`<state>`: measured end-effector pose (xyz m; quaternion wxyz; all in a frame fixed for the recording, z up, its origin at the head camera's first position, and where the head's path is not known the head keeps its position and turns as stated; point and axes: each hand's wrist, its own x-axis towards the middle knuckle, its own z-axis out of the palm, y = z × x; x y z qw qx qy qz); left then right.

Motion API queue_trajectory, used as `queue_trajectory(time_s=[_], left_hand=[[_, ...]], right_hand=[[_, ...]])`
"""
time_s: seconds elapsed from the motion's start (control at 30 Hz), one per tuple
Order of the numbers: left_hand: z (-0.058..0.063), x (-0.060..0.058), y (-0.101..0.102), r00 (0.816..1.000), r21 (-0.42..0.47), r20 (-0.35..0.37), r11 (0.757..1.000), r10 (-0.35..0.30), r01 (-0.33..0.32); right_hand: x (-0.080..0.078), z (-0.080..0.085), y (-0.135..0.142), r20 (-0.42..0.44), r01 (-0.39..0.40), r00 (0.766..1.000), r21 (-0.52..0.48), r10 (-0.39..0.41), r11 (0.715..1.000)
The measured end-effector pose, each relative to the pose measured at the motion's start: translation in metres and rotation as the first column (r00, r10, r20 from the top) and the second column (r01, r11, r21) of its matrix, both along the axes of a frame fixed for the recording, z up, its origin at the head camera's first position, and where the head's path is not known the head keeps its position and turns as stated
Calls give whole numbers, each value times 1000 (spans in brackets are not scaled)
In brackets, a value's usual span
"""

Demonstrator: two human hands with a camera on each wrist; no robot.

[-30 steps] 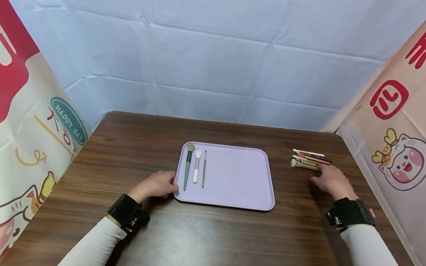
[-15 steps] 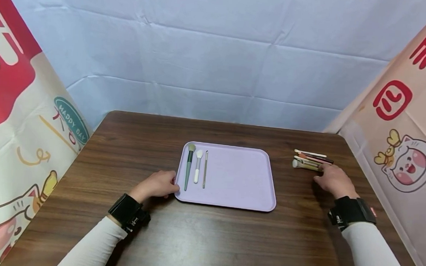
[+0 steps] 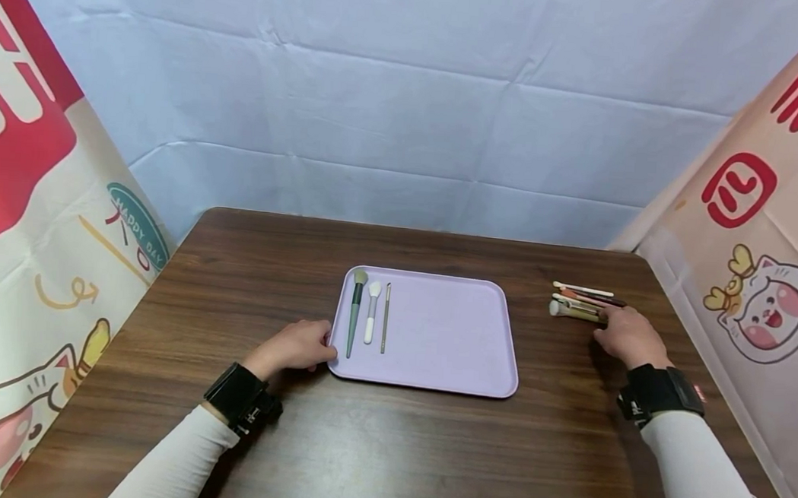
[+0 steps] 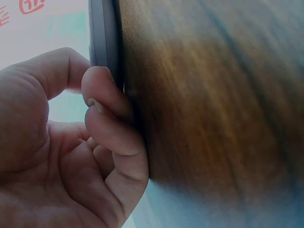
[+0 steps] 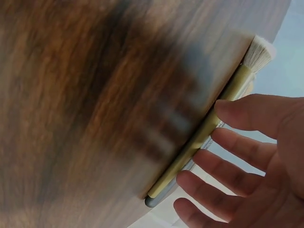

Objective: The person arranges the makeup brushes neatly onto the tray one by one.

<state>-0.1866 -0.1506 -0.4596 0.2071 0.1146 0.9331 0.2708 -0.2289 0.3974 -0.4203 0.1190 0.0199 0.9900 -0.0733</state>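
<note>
My left hand [image 3: 295,344] holds the near left corner of a lilac tray [image 3: 449,332]. In the left wrist view the thumb and curled fingers [image 4: 111,128] pinch its rim [image 4: 105,38]. Three makeup brushes lie upright side by side on the tray's left part: a green one [image 3: 354,315], a white one [image 3: 370,322] and a thin one [image 3: 385,320]. On the right, my right hand [image 3: 630,338] rests at a small bunch of brushes. Its thumb and relaxed fingertips touch a gold-handled brush [image 5: 235,85] with pale bristles, which lies on the table; the fingers are spread along it.
Behind the gold-handled brush lie several more brushes, among them a white one [image 3: 582,288] and a dark-ended one [image 3: 605,299]. The brown wooden table [image 3: 414,455] ends at a pale blue cloth [image 3: 394,111]; printed cloths [image 3: 728,360] hang at both sides.
The head view has shifted slightly. Both hands stay about where they were, the left at the tray and the right at the bunch of brushes. No brush has visibly moved.
</note>
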Motion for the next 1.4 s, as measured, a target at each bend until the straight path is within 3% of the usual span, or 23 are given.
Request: queue_trajectory(time_s=[0.67,0.97,1.23,1.4], left_hand=[[2,2,1,1000,6,15,1000,10,-10],[0,2,1,1000,4,-4,1000,-3,3],[0,1,1,1000,0,-2,1000,2,-2],[1,1,1,1000,-3,1,1000,5,-5]], right_hand=[[-7,-9,8,-53,13,998,-36,-15,999],[-13,-13,12,-36,-54,998,-1,54,999],[-11,-13,15,-91,-166,982,7,166,986],[-9,-8,14,-76,-176,981,7,176,984]])
